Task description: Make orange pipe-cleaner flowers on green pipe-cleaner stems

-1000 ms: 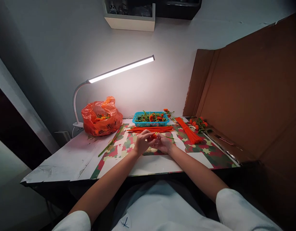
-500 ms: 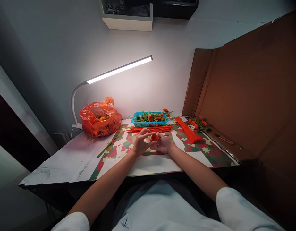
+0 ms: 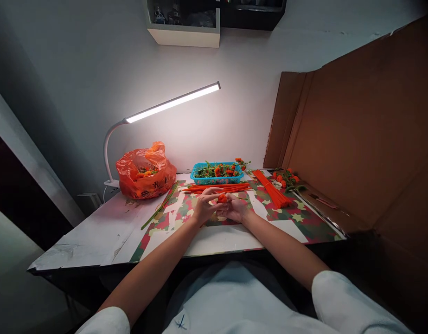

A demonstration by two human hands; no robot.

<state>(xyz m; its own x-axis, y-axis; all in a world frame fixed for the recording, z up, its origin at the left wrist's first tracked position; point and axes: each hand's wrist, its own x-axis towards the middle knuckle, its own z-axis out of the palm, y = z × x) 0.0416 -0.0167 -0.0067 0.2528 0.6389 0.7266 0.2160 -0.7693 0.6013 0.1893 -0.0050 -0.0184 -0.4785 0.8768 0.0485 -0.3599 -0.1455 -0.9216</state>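
Between my two hands is a small orange-red flower head [image 3: 222,198], above the middle of the table. My left hand [image 3: 204,208] has its fingers closed round the flower's left side. My right hand [image 3: 236,208] grips it from the right, its fingers curled beneath. Behind my hands lie loose red sticks [image 3: 234,187] in a row. A blue basket [image 3: 218,180] with green stems and orange flowers stands behind them. To the right rests a bundle of red sticks [image 3: 272,189].
An orange plastic bag [image 3: 147,178] holding flowers sits at the back left, under a lit lamp [image 3: 172,103]. Green stems [image 3: 160,206] lie beside it. At the right are more orange flowers [image 3: 286,177], a tape roll [image 3: 277,184], a cutter [image 3: 323,201] and a tall cardboard sheet [image 3: 356,120].
My fingers have shifted slightly around the flower, and it has tilted, showing less of its round face. The things on the table have stayed put.
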